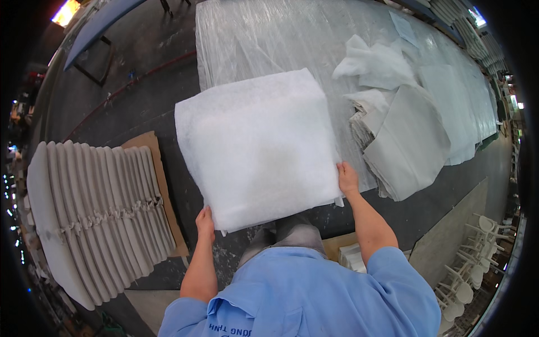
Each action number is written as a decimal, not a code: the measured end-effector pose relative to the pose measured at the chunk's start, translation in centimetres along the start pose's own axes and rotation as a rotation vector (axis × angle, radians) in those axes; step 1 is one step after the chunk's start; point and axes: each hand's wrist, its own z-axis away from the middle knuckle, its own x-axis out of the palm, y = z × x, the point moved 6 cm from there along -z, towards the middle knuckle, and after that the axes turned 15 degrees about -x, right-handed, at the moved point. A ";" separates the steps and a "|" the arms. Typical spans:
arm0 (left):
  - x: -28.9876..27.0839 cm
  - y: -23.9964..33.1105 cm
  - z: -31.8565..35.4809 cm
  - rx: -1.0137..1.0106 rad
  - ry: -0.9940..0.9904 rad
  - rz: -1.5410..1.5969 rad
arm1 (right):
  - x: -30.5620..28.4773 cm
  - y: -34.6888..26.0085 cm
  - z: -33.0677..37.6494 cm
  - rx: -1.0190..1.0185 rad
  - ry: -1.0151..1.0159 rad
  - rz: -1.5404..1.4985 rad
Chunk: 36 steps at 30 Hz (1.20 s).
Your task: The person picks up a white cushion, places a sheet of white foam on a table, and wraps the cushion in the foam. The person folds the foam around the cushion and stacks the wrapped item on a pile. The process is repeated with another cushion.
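A large, roughly square white batting pad (258, 151) lies in front of me, its near edge close to my body. My left hand (206, 223) is closed on its near left corner. At the near right corner, my right hand (348, 178) grips the edge, higher in the view than the left. The fingers of both hands are partly hidden by the pad. Small strips stick out below the pad at both near corners. Part of its far side overlaps a clear plastic sheet (264, 33).
Right of the pad lie folded grey-beige fabric pieces (412, 143), with loose white batting (376, 62) beyond. Several padded beige cushions (101, 213) stand in a row at left against cardboard (163, 196). A blue-topped table (106, 22) is far left; white chair-like frames (471, 264) stand at lower right.
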 end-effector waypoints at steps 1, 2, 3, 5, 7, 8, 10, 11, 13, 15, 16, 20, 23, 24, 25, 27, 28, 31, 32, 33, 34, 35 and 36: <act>0.3 0.1 -0.2 -0.002 -0.006 -0.023 | 0.3 0.0 0.0 0.003 -0.014 0.001; 0.7 0.1 -0.5 -0.005 -0.013 -0.046 | 0.4 -0.1 -0.1 0.007 -0.028 0.003; 1.1 0.2 -0.8 -0.008 -0.020 -0.068 | 0.6 -0.1 -0.1 0.010 -0.043 0.005; 1.3 -0.1 -1.5 -0.042 -0.046 -0.079 | 1.0 -0.7 -0.5 0.005 -0.097 0.020; 1.6 -0.1 -1.9 -0.066 -0.071 -0.101 | 1.2 -1.1 -0.8 -0.011 -0.148 0.042; 1.7 0.0 -1.9 -0.070 -0.079 -0.119 | 1.2 -1.0 -0.9 -0.026 -0.172 0.051; 2.2 0.4 -1.8 -0.064 -0.097 -0.150 | 1.1 -1.0 -1.4 -0.055 -0.242 0.121; 2.1 0.6 -1.9 -0.052 -0.101 -0.163 | 1.0 -1.3 -1.9 -0.072 -0.288 0.176; 2.0 0.8 -2.0 -0.038 -0.114 -0.178 | 1.0 -2.2 -2.5 -0.092 -0.349 0.236; 1.8 0.8 -2.3 -0.020 -0.122 -0.175 | 0.7 -3.3 -3.4 -0.102 -0.371 0.255; 2.1 0.8 -2.3 -0.025 -0.136 -0.184 | 0.4 -3.3 -3.7 -0.092 -0.376 0.266; 2.1 1.0 -2.1 -0.034 -0.159 -0.212 | 0.2 -3.9 -4.7 -0.010 -0.414 0.289; 2.3 1.7 -2.4 0.068 -0.160 -0.356 | 0.6 -3.0 -5.2 0.011 -0.429 0.289; 1.9 2.2 -2.7 0.155 -0.154 -0.448 | 0.4 -2.2 -5.2 0.009 -0.425 0.291; 1.9 2.5 -2.9 0.242 -0.145 -0.533 | 0.5 -1.7 -5.3 0.113 -0.443 0.197; 1.8 3.0 -2.6 0.313 -0.069 -0.730 | 1.6 -1.2 -4.4 0.328 -0.460 -0.003; 1.9 3.6 -2.1 0.329 -0.008 -0.873 | 1.6 -0.9 -4.0 0.374 -0.424 -0.049; 2.3 4.7 -1.0 0.376 0.012 -0.995 | 1.7 -0.4 -2.9 0.455 -0.336 -0.179; 2.3 4.8 -1.0 0.392 0.028 -1.001 | 1.7 -0.2 -2.4 0.460 -0.317 -0.205; 2.5 4.9 -1.0 0.407 0.044 -1.008 | 1.5 0.0 -1.9 0.466 -0.297 -0.230; 2.5 5.2 -1.0 0.419 0.063 -1.016 | 1.6 0.1 -1.3 0.482 -0.291 -0.284; 2.7 5.5 -1.0 0.454 0.063 -1.043 | 1.6 0.2 -0.8 0.499 -0.283 -0.337; 2.8 5.8 -0.9 0.490 0.061 -1.071 | 1.5 0.4 -0.3 0.515 -0.275 -0.389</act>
